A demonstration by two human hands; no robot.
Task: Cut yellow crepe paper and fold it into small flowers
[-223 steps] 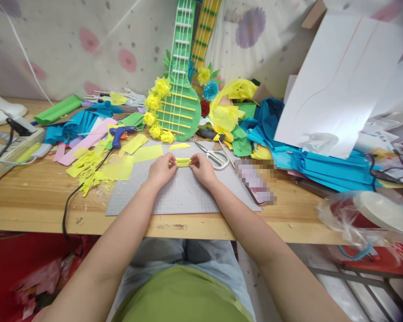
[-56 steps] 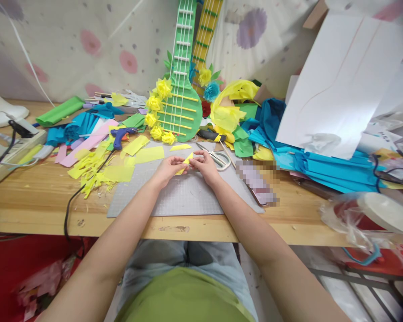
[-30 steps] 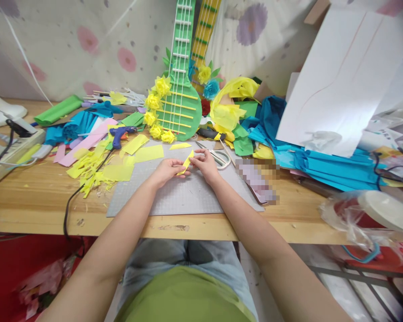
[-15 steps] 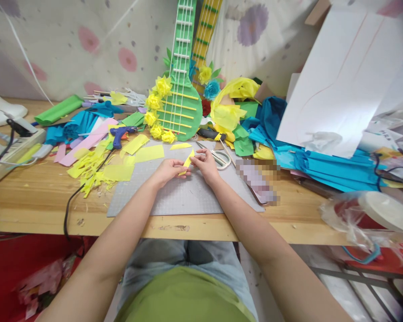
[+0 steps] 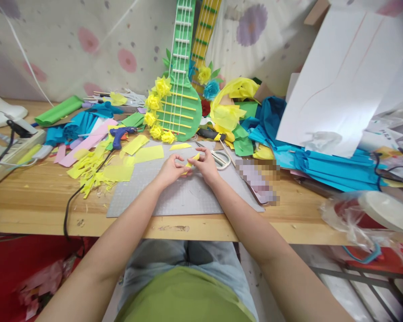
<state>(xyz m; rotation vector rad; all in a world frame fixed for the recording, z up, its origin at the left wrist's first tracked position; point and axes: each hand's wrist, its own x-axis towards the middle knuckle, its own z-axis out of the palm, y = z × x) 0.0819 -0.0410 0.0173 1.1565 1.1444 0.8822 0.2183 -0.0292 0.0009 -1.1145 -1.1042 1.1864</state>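
Note:
A small piece of yellow crepe paper (image 5: 196, 157) is pinched between my two hands over the grey cutting mat (image 5: 184, 197). My left hand (image 5: 171, 171) grips its lower end, and my right hand (image 5: 205, 164) grips the upper part; fingers cover much of it. Just right of my right hand lie scissors (image 5: 221, 159) with pale handles. Flat yellow paper pieces (image 5: 149, 154) rest on the mat to the left, and a folded yellow strip (image 5: 180, 146) lies behind my hands. Beyond stands a green paper-covered lute shape (image 5: 188, 114) with yellow paper flowers (image 5: 153, 102).
A blue glue gun (image 5: 120, 134) with a black cord lies left, near shredded yellow paper (image 5: 87, 172). Blue crepe paper (image 5: 336, 172) and a white board (image 5: 342, 76) fill the right. A blurred flat object (image 5: 257, 183) lies on the mat's right edge. A plastic-wrapped tub (image 5: 386, 210) sits front right.
The yellow piece now shows less between my fingers and looks bent or folded. My hands have shifted slightly, with the left fingers drawn closer to the right hand.

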